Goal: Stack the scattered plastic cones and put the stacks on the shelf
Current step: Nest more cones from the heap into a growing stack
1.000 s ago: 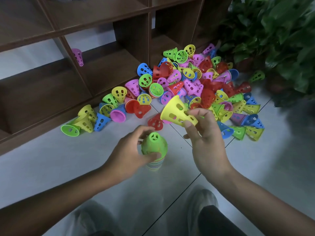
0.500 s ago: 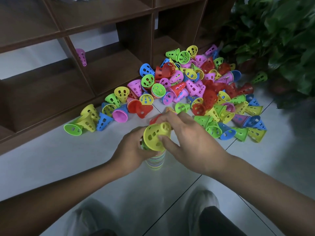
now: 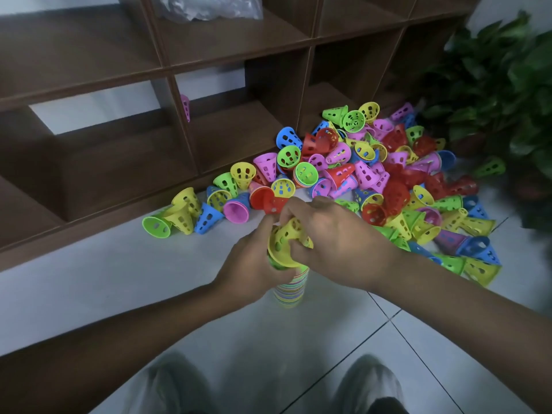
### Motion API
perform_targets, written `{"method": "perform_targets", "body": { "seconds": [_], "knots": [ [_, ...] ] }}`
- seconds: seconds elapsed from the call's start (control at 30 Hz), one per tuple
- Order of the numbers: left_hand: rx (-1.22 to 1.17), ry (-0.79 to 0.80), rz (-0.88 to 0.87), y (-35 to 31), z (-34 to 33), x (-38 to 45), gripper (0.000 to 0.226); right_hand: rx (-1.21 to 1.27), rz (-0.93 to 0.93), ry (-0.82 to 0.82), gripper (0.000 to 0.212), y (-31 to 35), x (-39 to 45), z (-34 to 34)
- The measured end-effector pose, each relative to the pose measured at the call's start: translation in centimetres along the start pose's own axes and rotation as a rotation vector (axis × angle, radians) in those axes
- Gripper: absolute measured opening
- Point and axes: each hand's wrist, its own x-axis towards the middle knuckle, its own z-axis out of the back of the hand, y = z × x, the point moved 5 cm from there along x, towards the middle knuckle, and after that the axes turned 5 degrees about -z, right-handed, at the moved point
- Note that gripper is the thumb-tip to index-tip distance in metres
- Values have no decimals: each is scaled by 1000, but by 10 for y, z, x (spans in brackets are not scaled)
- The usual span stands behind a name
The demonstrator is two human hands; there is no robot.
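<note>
White tiled floor [image 3: 89, 294] before a brown shelf [image 3: 233, 52]. At centre, left hand [image 3: 254, 264] grips the stack [image 3: 291, 289]; right hand [image 3: 337, 234] pinches a yellow cone [image 3: 282, 249] atop it. Cone pile [image 3: 373, 174] at one o'clock.

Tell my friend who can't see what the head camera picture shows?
Two hands fit a yellow cone onto a striped stack of cones on the floor: the left hand holds the stack, the right hand grips the cone. Behind lie a colourful pile of cones and a brown shelf.
</note>
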Motion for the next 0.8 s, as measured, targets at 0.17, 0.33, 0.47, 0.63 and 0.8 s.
{"method": "perform_targets", "body": {
  "seconds": [0.17, 0.33, 0.47, 0.63, 0.8],
  "knots": [
    [99, 119, -86, -8, -15, -4, 58, 83, -84, 57, 37, -19, -12, -18],
    [-64, 140, -75, -5, -18, -7, 65, 246, -94, 95, 47, -32, -20, -30],
    [-86, 166, -71, 2, -13, -8, 70, 301, -131, 216, 65, -48, -25, -32],
    [34, 88, -94, 31, 27, -3, 51, 305, -185, 153, 53, -79, -19, -34],
    [151, -93, -5, 71, 59, 24, 31, 300, -237, 112, 35, -113, 10, -51]
  ]
}}
